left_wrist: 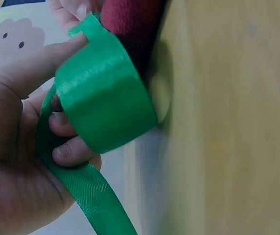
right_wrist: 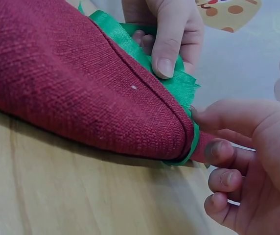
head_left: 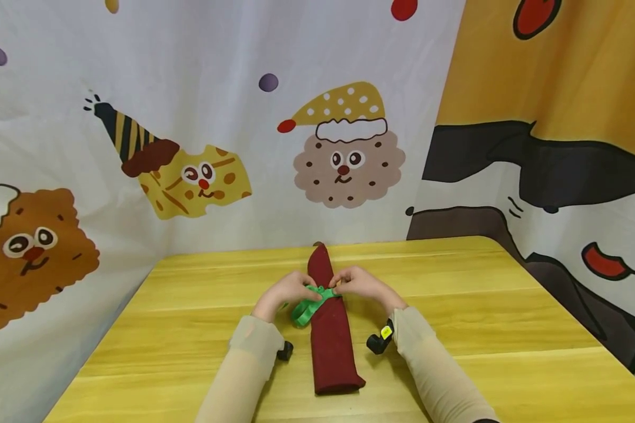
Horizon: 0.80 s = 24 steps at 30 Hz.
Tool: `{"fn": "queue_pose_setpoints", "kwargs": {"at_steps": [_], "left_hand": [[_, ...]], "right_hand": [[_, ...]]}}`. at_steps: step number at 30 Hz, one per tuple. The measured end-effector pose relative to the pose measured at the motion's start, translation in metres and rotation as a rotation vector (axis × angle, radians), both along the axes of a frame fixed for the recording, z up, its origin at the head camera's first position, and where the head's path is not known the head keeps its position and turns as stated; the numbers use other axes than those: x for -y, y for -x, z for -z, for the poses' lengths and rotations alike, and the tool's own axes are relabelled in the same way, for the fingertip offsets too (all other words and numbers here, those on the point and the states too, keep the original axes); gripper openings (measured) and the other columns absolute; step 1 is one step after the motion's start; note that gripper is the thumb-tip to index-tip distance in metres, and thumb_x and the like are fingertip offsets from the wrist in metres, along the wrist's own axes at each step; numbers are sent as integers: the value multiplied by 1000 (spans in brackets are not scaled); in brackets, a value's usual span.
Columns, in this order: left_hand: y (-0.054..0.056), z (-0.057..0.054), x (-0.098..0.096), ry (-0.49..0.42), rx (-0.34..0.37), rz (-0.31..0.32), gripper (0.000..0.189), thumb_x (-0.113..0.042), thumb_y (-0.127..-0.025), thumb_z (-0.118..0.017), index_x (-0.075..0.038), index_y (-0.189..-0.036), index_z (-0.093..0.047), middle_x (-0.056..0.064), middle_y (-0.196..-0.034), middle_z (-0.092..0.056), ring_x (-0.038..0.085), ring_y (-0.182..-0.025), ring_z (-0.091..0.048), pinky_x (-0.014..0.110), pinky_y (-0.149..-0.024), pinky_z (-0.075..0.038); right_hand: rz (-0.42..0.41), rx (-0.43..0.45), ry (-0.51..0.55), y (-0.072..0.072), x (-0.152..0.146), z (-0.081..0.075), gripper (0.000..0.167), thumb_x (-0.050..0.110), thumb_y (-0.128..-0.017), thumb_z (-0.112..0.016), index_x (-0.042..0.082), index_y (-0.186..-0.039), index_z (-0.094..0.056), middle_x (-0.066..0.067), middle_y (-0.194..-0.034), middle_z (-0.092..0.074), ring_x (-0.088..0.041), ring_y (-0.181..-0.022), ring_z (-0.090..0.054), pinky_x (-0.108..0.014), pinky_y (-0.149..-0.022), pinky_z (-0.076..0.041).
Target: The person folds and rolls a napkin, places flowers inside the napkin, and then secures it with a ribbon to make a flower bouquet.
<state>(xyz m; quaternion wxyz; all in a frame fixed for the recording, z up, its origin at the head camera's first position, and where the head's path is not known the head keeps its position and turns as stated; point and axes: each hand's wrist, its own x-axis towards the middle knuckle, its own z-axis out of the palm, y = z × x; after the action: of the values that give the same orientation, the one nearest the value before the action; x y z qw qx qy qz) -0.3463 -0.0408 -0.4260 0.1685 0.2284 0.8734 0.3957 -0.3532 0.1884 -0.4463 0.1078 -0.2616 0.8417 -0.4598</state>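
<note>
A dark red cloth roll [head_left: 334,346] lies lengthwise on the table, cinched toward its far end by a green ribbon [head_left: 313,306]. My left hand [head_left: 291,289] pinches the ribbon between thumb and fingers, left of the roll. A wide ribbon loop [left_wrist: 105,93] stands out in the left wrist view, and a tail hangs down past the palm. At the right side of the tied place, my right hand [right_wrist: 272,152] holds the ribbon's edge between thumb and index finger; its other fingers are loosely bent. The knot itself is partly hidden by the fingers.
The wooden table [head_left: 190,352] spreads to both sides of the roll. Behind it hangs a white curtain [head_left: 217,70] printed with cartoon biscuits and cheese. A black wrist camera [head_left: 379,341] sits at the right cuff, and another camera [head_left: 285,351] at the left.
</note>
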Motion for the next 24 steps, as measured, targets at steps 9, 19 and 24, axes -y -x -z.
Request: {"fn": "queue_pose_setpoints", "kwargs": {"at_steps": [9,19,24], "left_hand": [[2,-2,-7,98,-43,23,27,-13,-84,-76,-10,-65,-57,-4,-57,-42,11,-52,-34,25,-53,-33],[1,-3,-15,157,-50,11,44,-16,-81,-79,-15,-56,-42,-4,-53,-31,11,-48,-29,26,-50,-30],[1,-2,-20,219,-56,-6,48,-19,-79,-81,-16,-57,-38,-5,-53,-25,11,-49,-23,26,-50,-26]], "right_hand": [[28,4,-28,1,5,8,12,9,-89,-67,2,-97,-71,-4,-75,-61,-12,-62,-44,-27,-59,-37],[43,3,7,1,7,10,12,10,-93,-61,4,-94,-71,-1,-88,-67,-14,-83,-56,-32,-78,-46],[27,4,26,-6,8,2,14,7,-95,-58,-1,-97,-70,-10,-94,-68,-18,-88,-58,-34,-81,-46]]}}
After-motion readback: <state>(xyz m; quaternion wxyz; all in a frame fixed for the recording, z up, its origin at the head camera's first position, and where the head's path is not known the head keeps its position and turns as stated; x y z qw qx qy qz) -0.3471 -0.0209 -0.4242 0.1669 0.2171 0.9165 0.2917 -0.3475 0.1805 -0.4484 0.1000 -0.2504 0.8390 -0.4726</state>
